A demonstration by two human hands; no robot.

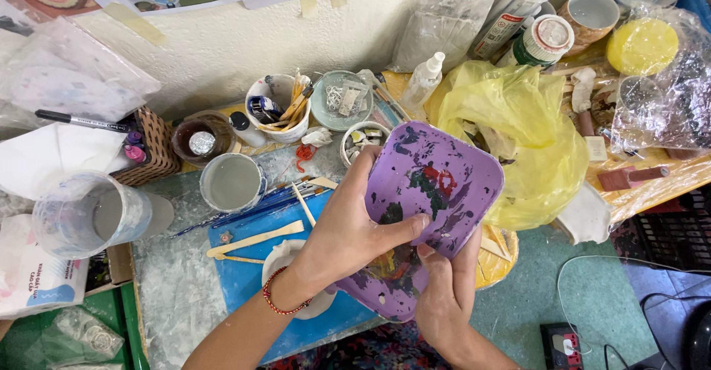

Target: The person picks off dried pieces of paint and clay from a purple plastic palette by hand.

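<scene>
Both hands hold a purple tray (433, 185), paint-smeared, tilted up off the bench so its inner face shows to the camera. The left hand (348, 229) comes in from 8 o'clock, with a red bracelet (275, 301) at the wrist; its fingers wrap behind the left rim and the thumb presses across the front near the lower middle. The right hand (446, 288) rises from 6 o'clock and pinches the lower edge, thumb on the painted face, fingers hidden behind, so how far they spread I cannot tell. The thumbs lie just beside each other.

The tray's long axis runs from 7 o'clock to 1 o'clock, most of it lying up and right of both grips. The left hand covers more of the rim; the right sits at the bottom corner.

Around it room is tight. A yellow bag (533, 133) lies just beside the tray's right edge at 3 o'clock. At 11 o'clock a small white cup (364, 139) stands near the top corner, with a brush pot (280, 107) beyond it. Under the left forearm lies a blue mat (241, 270) with brushes (252, 211) and wooden sticks (255, 239). A grey cup (232, 182) stands at 9 o'clock. The open room lies at 5 o'clock, over bare green floor (563, 296).
</scene>
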